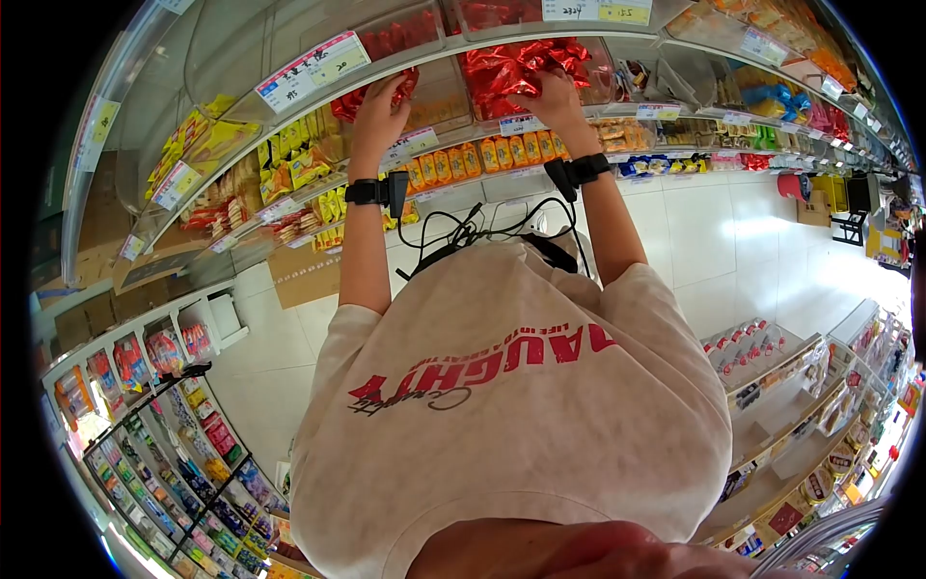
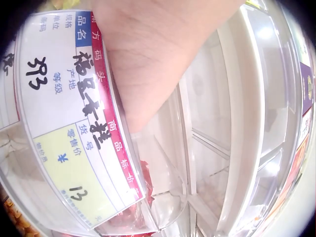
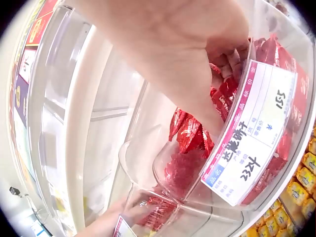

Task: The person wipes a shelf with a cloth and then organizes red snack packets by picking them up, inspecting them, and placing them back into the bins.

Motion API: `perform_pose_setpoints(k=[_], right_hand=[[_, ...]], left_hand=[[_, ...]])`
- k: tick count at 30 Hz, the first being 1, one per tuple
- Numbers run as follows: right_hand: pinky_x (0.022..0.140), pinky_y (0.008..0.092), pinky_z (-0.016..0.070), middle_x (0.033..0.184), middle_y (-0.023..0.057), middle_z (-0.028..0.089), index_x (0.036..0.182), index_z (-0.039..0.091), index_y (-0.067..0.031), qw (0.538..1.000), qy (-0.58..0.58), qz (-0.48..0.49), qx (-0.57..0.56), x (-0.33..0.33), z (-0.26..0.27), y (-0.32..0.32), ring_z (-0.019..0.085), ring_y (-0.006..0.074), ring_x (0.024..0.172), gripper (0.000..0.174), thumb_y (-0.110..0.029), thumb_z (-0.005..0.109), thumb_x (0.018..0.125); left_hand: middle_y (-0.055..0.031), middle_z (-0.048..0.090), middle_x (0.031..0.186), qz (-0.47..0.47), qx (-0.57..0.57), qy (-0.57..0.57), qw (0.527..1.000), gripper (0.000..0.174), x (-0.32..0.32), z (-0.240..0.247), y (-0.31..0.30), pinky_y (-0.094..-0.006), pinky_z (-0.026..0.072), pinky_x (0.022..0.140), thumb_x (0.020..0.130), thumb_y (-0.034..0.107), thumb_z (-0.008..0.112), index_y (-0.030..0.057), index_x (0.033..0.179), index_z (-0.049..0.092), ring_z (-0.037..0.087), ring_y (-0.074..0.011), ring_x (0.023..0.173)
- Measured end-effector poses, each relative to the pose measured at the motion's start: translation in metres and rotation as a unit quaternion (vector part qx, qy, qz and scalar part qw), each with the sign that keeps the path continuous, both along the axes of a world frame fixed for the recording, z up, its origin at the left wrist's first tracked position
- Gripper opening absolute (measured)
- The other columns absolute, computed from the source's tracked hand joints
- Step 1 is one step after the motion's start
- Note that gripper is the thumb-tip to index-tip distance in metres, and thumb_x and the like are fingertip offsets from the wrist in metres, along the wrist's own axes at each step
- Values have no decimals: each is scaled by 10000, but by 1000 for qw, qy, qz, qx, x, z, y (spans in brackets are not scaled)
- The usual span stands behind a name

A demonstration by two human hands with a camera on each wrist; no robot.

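Note:
My right hand (image 1: 558, 101) reaches into a clear bin full of shiny red wrapped snack packets (image 1: 516, 69). In the right wrist view, its fingers (image 3: 232, 61) curl in among the red packets, with the thumb pointing down beside several of them. My left hand (image 1: 383, 114) is inside a neighbouring clear bin, over more red packets (image 1: 405, 87). The left wrist view shows the back part of the hand (image 2: 148, 59) behind a price label (image 2: 69, 123); its fingertips are hidden, and I cannot tell whether they grip a packet.
Orange packets (image 1: 449, 166) fill a row below the bins. Yellow packets (image 1: 294, 159) lie to the left. A handwritten price tag (image 3: 247, 133) is fixed on the right bin's front. Black cables (image 1: 468, 232) hang between the wrists. Other shelves (image 1: 781, 415) stand behind on the tiled floor.

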State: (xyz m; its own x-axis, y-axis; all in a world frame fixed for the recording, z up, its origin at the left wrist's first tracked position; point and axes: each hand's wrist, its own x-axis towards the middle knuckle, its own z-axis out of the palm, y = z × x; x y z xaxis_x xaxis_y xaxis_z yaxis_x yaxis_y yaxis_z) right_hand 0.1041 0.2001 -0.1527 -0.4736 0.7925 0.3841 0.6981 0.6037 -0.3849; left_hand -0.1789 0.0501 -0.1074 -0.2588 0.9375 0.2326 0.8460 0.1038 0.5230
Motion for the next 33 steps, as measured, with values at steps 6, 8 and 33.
perform_pose_setpoints(k=[6, 8, 33], right_hand=[[854, 356, 508, 1033, 175, 651, 1050, 669, 41, 936, 260, 47, -232, -6, 19, -1, 636, 269, 970, 642, -503, 831, 749], [899, 340, 497, 1122, 156, 654, 1243, 569, 108, 876, 331, 37, -350, -13, 37, -3, 634, 244, 1041, 784, -493, 808, 801], [676, 291, 491, 830, 53, 674, 1036, 667, 63, 856, 386, 35, -341, -25, 14, -3, 590, 100, 772, 492, -306, 853, 768]], left_hand=[[-126, 533, 1422, -4, 15, 24, 1000, 458, -5, -6, 2, -407, 539, 914, 910, 215, 613, 139, 1360, 578, 663, -311, 1066], [-127, 536, 1417, -8, 17, 28, 999, 459, -8, -10, 1, -411, 538, 920, 909, 218, 614, 143, 1360, 580, 643, -320, 1111], [-138, 511, 1467, -38, 46, -64, 996, 408, 0, 5, -1, -386, 449, 1057, 946, 61, 536, 100, 1346, 603, 417, -337, 1396]])
